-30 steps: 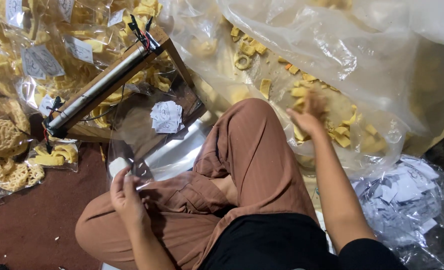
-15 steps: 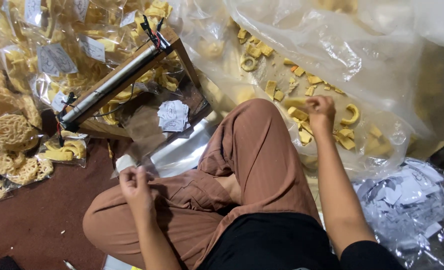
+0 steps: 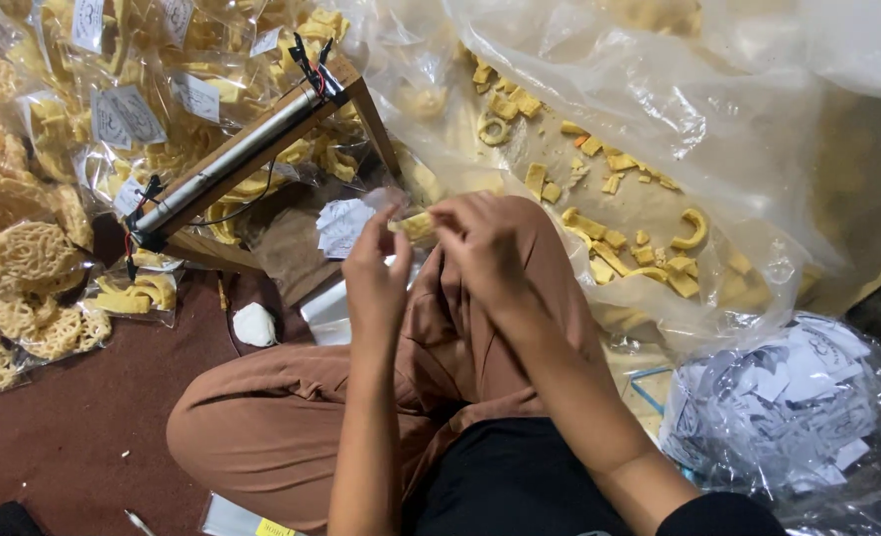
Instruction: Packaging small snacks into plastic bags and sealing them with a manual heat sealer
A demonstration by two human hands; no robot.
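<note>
I sit cross-legged in brown trousers. Both hands are raised together above my right knee. My left hand (image 3: 376, 268) pinches a small clear plastic bag (image 3: 393, 203) by its mouth. My right hand (image 3: 480, 243) holds yellow crackers (image 3: 416, 226) at the bag's opening, touching the left hand's fingers. Past my knee a big clear plastic sheet (image 3: 659, 119) holds loose yellow crackers (image 3: 609, 238).
A wooden-framed heat sealer (image 3: 242, 154) with a metal bar stands at the upper left, with a stack of paper labels (image 3: 343, 223) beside it. Filled cracker bags (image 3: 83, 119) pile up on the left. A white lump (image 3: 255, 325) lies on the brown floor. A bag of paper labels (image 3: 798, 397) sits at right.
My right hand left the loose crackers and came back with some to my knee. My left hand rose from my lap with the small bag to meet it.
</note>
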